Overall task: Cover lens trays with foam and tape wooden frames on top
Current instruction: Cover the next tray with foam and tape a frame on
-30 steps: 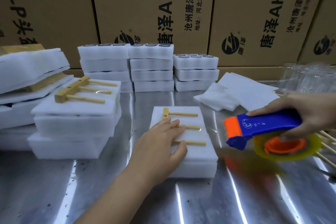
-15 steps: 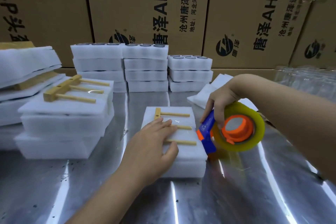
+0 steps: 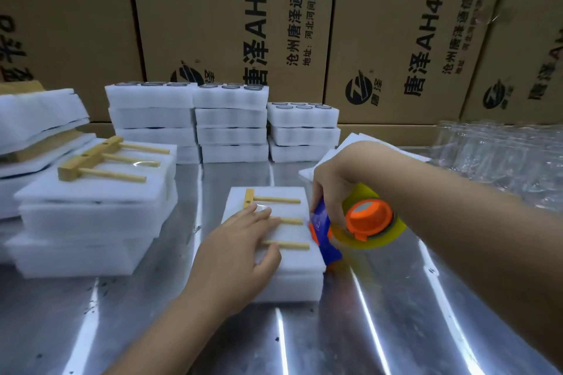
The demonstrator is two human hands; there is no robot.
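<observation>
Your right grip [image 3: 332, 189] curls round the blue plastic tape dispenser [image 3: 367, 219], with its orange hub and yellowish roll, and holds its blue nose against the right edge of the white foam-covered tray block [image 3: 292, 268] in the middle of the shiny metal tabletop [image 3: 380, 329]. Your left grip [image 3: 234, 250] lies flat, fingers straight, pressing the pale wooden comb-shaped frame [image 3: 275, 200] onto that foam, its three dowels pointing right towards the dispenser. To the left, a taller pile of white foam blocks [image 3: 91, 222] carries a second wooden frame [image 3: 100, 158]. Behind stand three stacks of white foam lens trays [image 3: 231, 119], round lenses showing on top, against brown printed cardboard boxes [image 3: 228, 9]. Crumpled clear plastic [image 3: 502, 155] lies far right.
</observation>
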